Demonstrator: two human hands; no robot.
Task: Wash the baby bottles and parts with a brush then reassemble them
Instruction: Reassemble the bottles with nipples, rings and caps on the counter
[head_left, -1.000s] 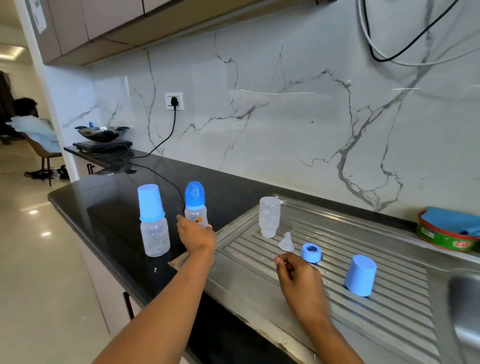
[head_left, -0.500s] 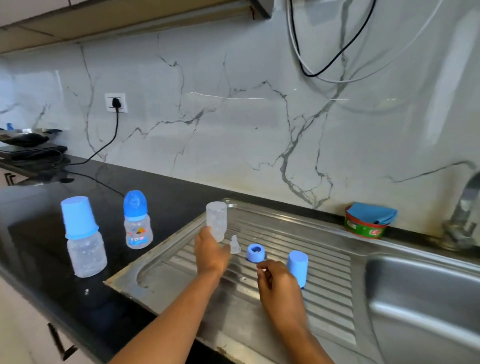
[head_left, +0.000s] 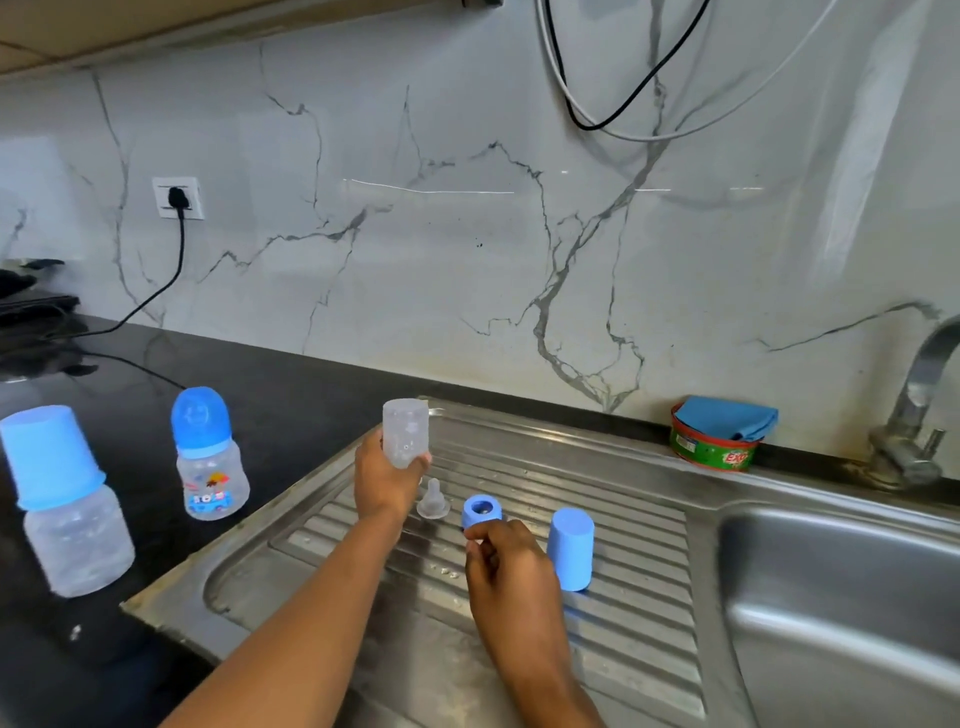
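The left grip (head_left: 387, 480) is closed round the lower end of a clear bottle body (head_left: 405, 434), held upright just above the back left part of the ribbed drainboard (head_left: 639, 613), near centre frame. Just right of that grip a clear nipple (head_left: 432, 501) stands on the ribs, and beside it lies a blue screw ring (head_left: 482, 509). The right grip (head_left: 506, 566) has curled fingers, their tips at the ring's near edge; whether they pinch it cannot be told. A blue cap (head_left: 570, 548) stands close to its right.

At left, on the black surface (head_left: 291, 395), stand two assembled bottles: a capped bottle (head_left: 62, 499) and a printed bottle (head_left: 208, 457) with a cartoon picture, its lettering unreadable. A green tub (head_left: 714, 449) at right reads "Exo", with a blue cloth (head_left: 727, 418) on top.

Bare ribs stretch from the cap to the basin (head_left: 841, 597) at the right edge.
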